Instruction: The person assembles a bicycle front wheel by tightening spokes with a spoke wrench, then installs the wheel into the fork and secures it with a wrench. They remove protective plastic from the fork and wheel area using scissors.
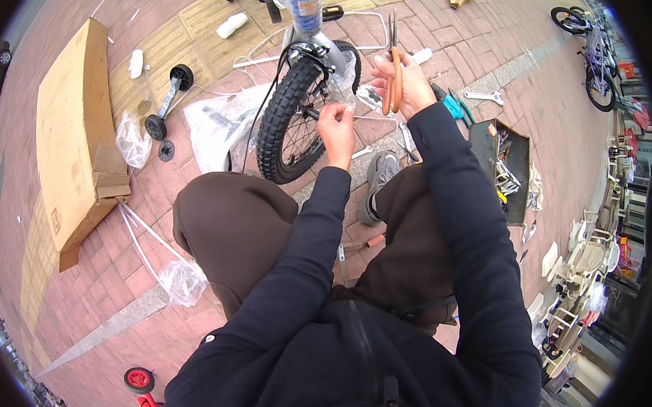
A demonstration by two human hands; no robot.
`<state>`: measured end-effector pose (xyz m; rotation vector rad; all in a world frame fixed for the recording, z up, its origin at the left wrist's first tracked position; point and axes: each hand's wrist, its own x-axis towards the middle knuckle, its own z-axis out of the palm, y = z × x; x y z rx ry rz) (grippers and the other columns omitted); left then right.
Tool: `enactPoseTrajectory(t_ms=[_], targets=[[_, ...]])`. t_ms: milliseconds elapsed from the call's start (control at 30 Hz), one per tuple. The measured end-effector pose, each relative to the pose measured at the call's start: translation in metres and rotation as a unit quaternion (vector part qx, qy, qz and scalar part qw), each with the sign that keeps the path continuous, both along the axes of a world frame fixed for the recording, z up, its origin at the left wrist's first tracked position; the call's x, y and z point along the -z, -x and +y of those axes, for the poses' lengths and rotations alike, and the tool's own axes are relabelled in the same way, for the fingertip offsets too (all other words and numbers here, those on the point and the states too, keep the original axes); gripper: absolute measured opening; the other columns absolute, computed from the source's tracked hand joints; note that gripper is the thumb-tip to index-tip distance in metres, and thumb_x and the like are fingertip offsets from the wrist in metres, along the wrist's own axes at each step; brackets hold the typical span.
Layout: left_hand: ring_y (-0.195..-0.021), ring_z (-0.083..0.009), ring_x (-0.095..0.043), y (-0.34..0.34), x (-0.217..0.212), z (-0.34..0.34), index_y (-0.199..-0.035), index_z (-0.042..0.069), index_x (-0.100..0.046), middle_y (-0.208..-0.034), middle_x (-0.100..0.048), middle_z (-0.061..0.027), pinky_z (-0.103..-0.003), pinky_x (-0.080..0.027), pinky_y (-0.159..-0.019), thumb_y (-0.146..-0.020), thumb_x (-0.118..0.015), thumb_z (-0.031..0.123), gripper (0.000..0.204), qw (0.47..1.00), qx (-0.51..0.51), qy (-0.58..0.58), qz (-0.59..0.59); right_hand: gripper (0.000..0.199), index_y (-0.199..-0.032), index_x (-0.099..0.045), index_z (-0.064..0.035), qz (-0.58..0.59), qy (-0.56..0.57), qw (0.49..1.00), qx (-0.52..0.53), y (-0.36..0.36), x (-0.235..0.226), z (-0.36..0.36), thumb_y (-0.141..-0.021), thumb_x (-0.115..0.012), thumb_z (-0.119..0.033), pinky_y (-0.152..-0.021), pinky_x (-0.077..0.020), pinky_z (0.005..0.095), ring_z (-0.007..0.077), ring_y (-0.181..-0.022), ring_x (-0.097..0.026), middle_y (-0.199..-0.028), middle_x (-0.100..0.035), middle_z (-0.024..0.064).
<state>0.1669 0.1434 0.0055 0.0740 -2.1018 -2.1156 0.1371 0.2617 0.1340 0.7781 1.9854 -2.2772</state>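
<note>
My right hand (415, 89) is closed round the orange-handled pliers (396, 85), their slim dark jaws pointing away from me and slightly apart. To its left, my left hand (336, 135) has its fingertips pinched together beside the wheel hub; what they hold, if anything, is too small to make out. The small bicycle's knobbly black tyre (274, 137) stands upright just left of that hand. Clear plastic wrap (343, 78) hangs by the fork, above my left hand. A blue-labelled bottle-shaped part (305, 8) sits above the wheel.
An open toolbox (518, 208) of tools lies right, near a wrench (484, 97). Plastic sheeting (215, 126), training wheels (169, 101) and a cardboard box (66, 113) lie left. An orange-handled tool (374, 241) is between my feet. Bicycles (594, 59) stand far right.
</note>
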Motion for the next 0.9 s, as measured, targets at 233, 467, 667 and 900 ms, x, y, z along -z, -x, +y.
enactPoseTrajectory(t_ms=[233, 467, 667, 900], targets=[[-0.059, -0.0081, -0.052, 0.027, -0.013, -0.013, -0.084, 0.002, -0.06, -0.071, -0.06, -0.0022, -0.02, -0.041, -0.056, -0.081, -0.065, 0.016, 0.015, 0.88, -0.001, -0.335, -0.335, 0.035, -0.108, -0.044, -0.0065, 0.056, 0.062, 0.996, 0.008, -0.05, -0.039, 0.008, -0.081, -0.065, -0.016, -0.06, -0.0507, 0.0282, 0.0166, -0.07, -0.059, -0.087, -0.058, 0.0122], [-0.055, -0.006, -0.048, 0.032, -0.006, -0.01, -0.08, 0.006, -0.063, -0.068, -0.058, 0.0008, -0.019, -0.036, -0.049, -0.078, -0.066, 0.007, 0.004, 0.922, -0.001, -0.278, -0.268, 0.034, -0.101, -0.047, -0.0078, 0.109, 0.099, 0.989, 0.028, -0.052, -0.048, 0.011, -0.077, -0.07, -0.016, -0.053, -0.0492, 0.0251, 0.0135, -0.061, -0.058, -0.081, -0.059, 0.0083], [-0.06, -0.0075, -0.049, 0.037, 0.014, -0.016, -0.084, 0.007, -0.058, -0.072, -0.056, 0.0019, -0.019, -0.038, -0.057, -0.081, -0.061, 0.005, 0.004, 0.862, 0.067, -0.41, -0.291, 0.035, -0.1, -0.047, -0.0074, 0.116, 0.081, 0.989, 0.032, -0.055, -0.058, 0.014, -0.076, -0.071, -0.017, -0.053, -0.0484, 0.0237, 0.0119, -0.06, -0.058, -0.08, -0.059, 0.0082], [-0.069, -0.0086, -0.052, 0.011, 0.007, 0.023, -0.089, 0.001, -0.057, -0.081, -0.058, -0.0018, -0.021, -0.042, -0.064, -0.083, -0.057, 0.0, 0.006, 0.897, -0.049, -0.418, -0.134, 0.032, -0.104, -0.047, -0.0062, 0.126, 0.039, 0.991, 0.027, -0.054, -0.062, 0.022, -0.081, -0.065, -0.019, -0.058, -0.0485, 0.0229, 0.0108, -0.066, -0.057, -0.086, -0.059, 0.0086]])
